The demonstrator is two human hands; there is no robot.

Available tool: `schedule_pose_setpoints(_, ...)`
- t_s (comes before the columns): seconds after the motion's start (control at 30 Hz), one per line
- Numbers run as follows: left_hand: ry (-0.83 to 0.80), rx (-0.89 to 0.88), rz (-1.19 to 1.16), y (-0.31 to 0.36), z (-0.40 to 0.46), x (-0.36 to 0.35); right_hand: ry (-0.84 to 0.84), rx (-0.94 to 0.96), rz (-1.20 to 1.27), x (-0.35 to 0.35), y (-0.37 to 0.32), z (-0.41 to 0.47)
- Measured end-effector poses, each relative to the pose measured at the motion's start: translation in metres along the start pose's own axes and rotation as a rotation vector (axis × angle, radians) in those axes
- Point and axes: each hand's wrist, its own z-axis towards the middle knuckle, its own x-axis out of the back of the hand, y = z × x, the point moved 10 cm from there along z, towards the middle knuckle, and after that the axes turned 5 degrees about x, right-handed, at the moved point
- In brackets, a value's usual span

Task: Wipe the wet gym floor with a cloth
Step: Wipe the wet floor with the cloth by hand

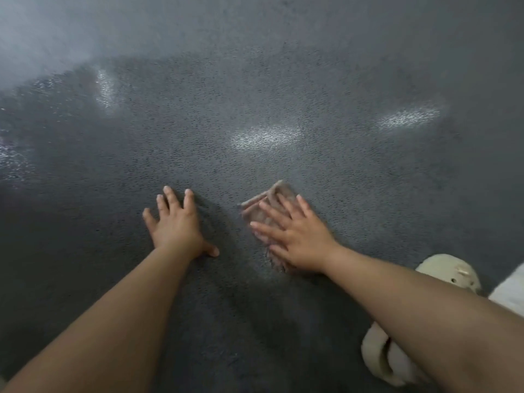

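A dark grey speckled gym floor (255, 95) fills the view, with wet glossy patches shining at the left and in the middle. A folded brownish cloth (265, 207) lies flat on the floor. My right hand (295, 236) presses down on the cloth with fingers spread, covering its near half. My left hand (175, 222) rests flat on the bare floor to the left of the cloth, fingers apart, holding nothing.
A cream clog-style shoe (450, 275) sits at the lower right, with its heel strap (380, 361) showing below my right forearm. A strip of white clothing (510, 290) shows at the right edge. Bright reflections (266, 137) mark wet floor ahead.
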Motion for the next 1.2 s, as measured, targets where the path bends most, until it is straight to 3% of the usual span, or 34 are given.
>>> schedule_pose_setpoints(0.17, 0.026, -0.019, 0.08, 0.003, -0.01, 0.001, 0.012, -0.726, 0.166, -0.007, 0.134, -0.06)
schedule_pose_setpoints(0.3, 0.126, -0.148, 0.162, 0.039, -0.031, 0.009, 0.038, -1.015, 0.308, -0.011, 0.128, -0.088)
schedule_pose_setpoints(0.47, 0.098, -0.264, -0.01, 0.105, -0.052, -0.001, 0.119, -0.933, 0.261, -0.023, 0.029, -0.102)
schedule_pose_setpoints(0.57, 0.097, -0.329, -0.036, 0.147, -0.065, -0.009, 0.118, -0.822, 0.248, -0.026, 0.016, -0.104)
schedule_pose_setpoints(1.0, 0.099, -0.399, 0.011, 0.247, -0.084, -0.005, 0.04, -0.737, 0.28, -0.006, 0.16, -0.072)
schedule_pose_setpoints(1.2, 0.078, -0.375, 0.166, 0.272, -0.08, -0.003, 0.076, -0.648, 0.253, 0.008, 0.211, -0.057)
